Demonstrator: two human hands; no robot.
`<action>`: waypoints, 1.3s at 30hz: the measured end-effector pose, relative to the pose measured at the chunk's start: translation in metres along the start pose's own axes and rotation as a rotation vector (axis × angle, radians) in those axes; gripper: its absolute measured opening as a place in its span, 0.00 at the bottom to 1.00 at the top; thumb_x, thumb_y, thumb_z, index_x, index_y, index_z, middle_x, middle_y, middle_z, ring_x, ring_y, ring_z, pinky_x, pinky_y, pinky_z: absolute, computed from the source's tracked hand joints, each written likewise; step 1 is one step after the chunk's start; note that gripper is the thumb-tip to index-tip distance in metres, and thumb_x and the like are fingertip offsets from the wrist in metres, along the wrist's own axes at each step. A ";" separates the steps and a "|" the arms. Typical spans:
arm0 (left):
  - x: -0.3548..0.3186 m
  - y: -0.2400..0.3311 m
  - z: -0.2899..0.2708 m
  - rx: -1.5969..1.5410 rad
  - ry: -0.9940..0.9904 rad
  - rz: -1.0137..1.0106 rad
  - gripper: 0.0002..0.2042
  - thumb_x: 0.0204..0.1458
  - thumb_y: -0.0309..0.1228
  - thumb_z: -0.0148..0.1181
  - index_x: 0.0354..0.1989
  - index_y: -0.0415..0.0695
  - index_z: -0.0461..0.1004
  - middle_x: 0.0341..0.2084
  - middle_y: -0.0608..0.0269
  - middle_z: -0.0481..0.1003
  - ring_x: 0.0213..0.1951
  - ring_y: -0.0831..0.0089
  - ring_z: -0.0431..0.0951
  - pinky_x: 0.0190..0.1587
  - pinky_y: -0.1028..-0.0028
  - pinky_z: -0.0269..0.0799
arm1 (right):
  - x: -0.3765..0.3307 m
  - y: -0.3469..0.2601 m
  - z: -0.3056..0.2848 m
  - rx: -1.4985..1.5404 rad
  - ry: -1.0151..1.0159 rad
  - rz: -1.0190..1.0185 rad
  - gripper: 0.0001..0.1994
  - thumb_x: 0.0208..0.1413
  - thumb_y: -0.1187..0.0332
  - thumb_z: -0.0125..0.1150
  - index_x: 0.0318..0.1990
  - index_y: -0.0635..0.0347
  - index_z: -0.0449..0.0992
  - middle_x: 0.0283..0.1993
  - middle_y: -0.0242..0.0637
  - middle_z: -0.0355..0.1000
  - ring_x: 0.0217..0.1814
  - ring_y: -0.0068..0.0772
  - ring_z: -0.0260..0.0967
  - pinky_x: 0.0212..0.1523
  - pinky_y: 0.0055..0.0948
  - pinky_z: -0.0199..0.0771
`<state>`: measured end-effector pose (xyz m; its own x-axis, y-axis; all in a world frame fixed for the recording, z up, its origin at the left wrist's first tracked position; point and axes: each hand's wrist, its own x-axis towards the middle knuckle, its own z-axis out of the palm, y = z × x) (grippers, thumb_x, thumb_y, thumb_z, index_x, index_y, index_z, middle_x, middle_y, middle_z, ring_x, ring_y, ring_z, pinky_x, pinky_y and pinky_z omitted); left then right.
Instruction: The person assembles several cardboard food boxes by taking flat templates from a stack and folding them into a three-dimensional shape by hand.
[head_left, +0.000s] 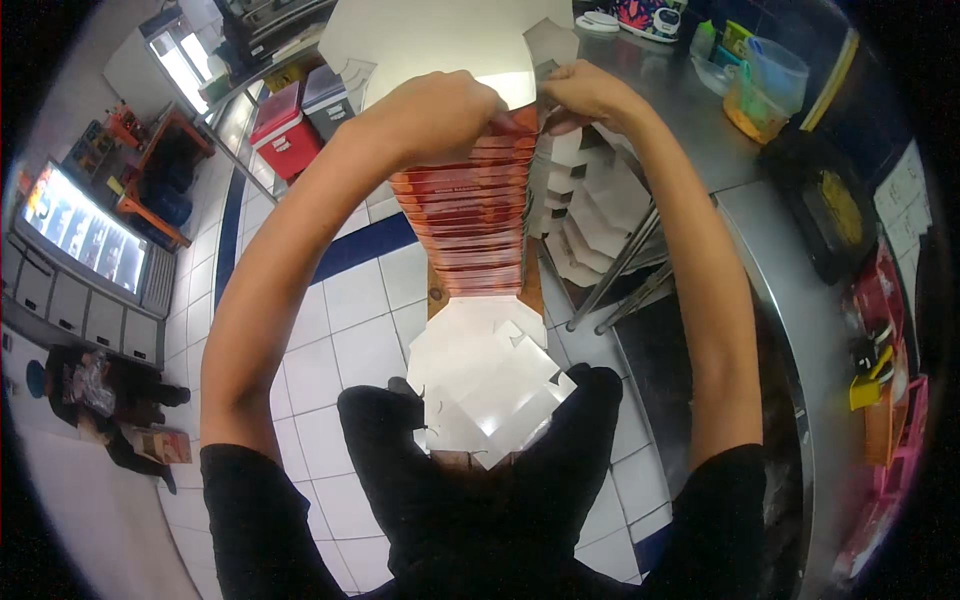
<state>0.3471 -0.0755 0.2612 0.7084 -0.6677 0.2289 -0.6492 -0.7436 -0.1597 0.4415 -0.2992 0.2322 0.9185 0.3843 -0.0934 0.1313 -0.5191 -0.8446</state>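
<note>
A tall stack of folded cardboard pizza boxes (465, 215), with red printed sides, rises in front of me. On top is an open box (440, 40) with its white inside showing. My left hand (450, 115) bends over its near edge, fingers curled in at the red near right corner and partly hidden. At that same corner my right hand (592, 95) pinches a flap of the box between thumb and fingers. Between my knees lie flat white cardboard blanks (480, 370) with cut corners and slots.
To the right runs a steel counter (680, 140) with metal legs below. More white cardboard (610, 210) sits under it. Plastic tubs (770, 85) stand on it. A red cooler (282, 130) is at the far left. Another person (110, 395) is at the left edge, near a lit display fridge (85, 225).
</note>
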 end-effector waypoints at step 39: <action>-0.113 -0.071 0.052 -0.090 0.680 -0.137 0.30 0.65 0.51 0.52 0.58 0.32 0.72 0.62 0.36 0.70 0.65 0.44 0.68 0.69 0.50 0.59 | -0.091 0.091 0.220 -0.146 0.782 -0.468 0.16 0.65 0.58 0.59 0.42 0.64 0.78 0.33 0.50 0.79 0.38 0.52 0.79 0.41 0.46 0.76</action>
<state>0.3278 0.0508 0.1969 0.4737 -0.3758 0.7965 -0.6077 -0.7940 -0.0132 0.2873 -0.2134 0.0480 0.7436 -0.0185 0.6684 0.5497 -0.5522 -0.6268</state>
